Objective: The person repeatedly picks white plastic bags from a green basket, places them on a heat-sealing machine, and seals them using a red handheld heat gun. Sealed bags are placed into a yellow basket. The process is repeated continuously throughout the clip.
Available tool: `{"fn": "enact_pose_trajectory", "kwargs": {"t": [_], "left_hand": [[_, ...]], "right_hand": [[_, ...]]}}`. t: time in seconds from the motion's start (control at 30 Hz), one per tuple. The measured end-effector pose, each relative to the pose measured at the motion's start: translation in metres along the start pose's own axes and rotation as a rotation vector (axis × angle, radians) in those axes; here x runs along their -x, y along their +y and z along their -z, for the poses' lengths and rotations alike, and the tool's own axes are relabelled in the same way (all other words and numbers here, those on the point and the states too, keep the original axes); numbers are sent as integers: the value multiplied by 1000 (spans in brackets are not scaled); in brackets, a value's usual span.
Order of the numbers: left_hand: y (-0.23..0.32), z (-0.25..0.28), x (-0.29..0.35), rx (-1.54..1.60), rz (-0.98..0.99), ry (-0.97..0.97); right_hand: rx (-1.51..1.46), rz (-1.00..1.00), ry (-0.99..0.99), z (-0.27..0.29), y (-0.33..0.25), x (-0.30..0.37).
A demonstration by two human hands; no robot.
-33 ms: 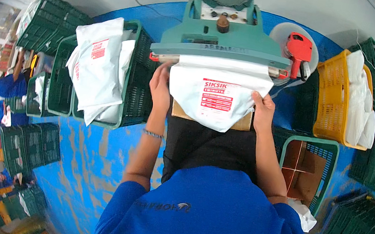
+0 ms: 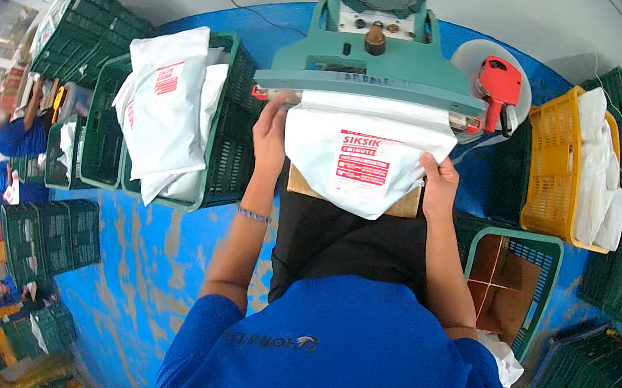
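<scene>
A white plastic bag (image 2: 320, 138) with red print hangs from a green bar sealer (image 2: 374, 61), its upper edge under the jaw. Its lower end drapes over a brown cardboard piece (image 2: 314, 185) above my lap. My right hand (image 2: 439, 184) pinches the bag's right edge, thumb on top. At the opposite edge, my left hand (image 2: 269, 138) has its fingers stretched up to the left end of the sealer. Those fingertips are a little blurred, and whether they touch the bag is not plain.
Left of me a green crate (image 2: 216, 129) holds similar filled white bags (image 2: 168, 113). A yellow crate (image 2: 542, 163) with white bags stands to the right. A red tape dispenser or label gun (image 2: 498, 90) sits beside the sealer. Below it, another green crate (image 2: 552, 275) holds cardboard.
</scene>
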State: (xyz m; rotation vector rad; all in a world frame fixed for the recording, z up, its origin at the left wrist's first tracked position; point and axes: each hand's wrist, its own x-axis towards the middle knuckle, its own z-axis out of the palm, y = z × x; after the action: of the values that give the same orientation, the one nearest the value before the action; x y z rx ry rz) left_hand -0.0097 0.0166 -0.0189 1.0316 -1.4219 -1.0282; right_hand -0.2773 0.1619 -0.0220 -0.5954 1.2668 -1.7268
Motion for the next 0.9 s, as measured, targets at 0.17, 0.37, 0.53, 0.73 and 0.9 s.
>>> {"fn": "enact_pose_trajectory", "kwargs": {"t": [0.17, 0.37, 0.53, 0.73, 0.9], "left_hand": [[-16, 0, -40, -40, 339, -152], [-2, -4, -45, 456, 539, -153], [25, 4, -20, 566, 536, -106], [33, -9, 13, 893, 772, -78], [28, -16, 15, 1023, 745, -176]], "right_hand": [[-11, 4, 5, 0, 1, 1], [58, -24, -12, 5, 1, 1], [43, -37, -30, 7, 0, -1], [-14, -104, -63, 2, -17, 0], [-62, -9, 97, 3, -47, -19]]}}
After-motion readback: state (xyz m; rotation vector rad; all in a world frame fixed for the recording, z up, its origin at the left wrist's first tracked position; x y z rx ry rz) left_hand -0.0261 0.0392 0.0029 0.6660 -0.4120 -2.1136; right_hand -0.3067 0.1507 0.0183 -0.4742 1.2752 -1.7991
